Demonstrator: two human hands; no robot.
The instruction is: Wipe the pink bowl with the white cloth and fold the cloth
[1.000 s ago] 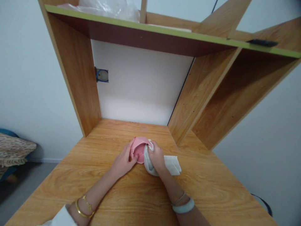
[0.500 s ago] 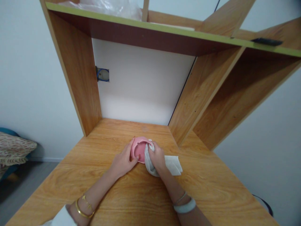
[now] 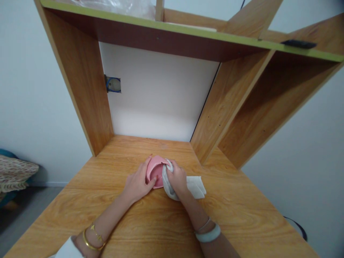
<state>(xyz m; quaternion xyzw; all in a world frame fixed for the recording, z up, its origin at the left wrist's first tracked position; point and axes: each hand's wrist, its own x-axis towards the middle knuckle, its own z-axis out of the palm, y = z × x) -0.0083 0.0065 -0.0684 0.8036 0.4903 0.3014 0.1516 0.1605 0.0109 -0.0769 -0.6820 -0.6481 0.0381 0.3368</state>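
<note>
A pink bowl-like container (image 3: 156, 162) is tilted on the wooden desk, its hollow side facing me. My left hand (image 3: 136, 182) grips its left side, thumb over the near rim and fingers behind. Bunched in my right hand (image 3: 177, 179) is a pale grey-white cloth (image 3: 167, 184), pressed against the container's right rim. The cloth's loose end (image 3: 196, 187) lies flat on the desk to the right of my wrist. My right fingertips are hidden by the cloth and the rim.
The wooden desk (image 3: 150, 229) runs under both arms. Behind it stand side panels (image 3: 80, 79) and a shelf (image 3: 188, 37) with clear plastic (image 3: 120, 7) and a dark object (image 3: 299, 43) on top. A wall socket opening (image 3: 114, 85) shows at the back left.
The container has tipped slightly in my left hand, and the cloth stays at its right rim. The whole view has shifted a little, moving everything slightly left in the picture.
</note>
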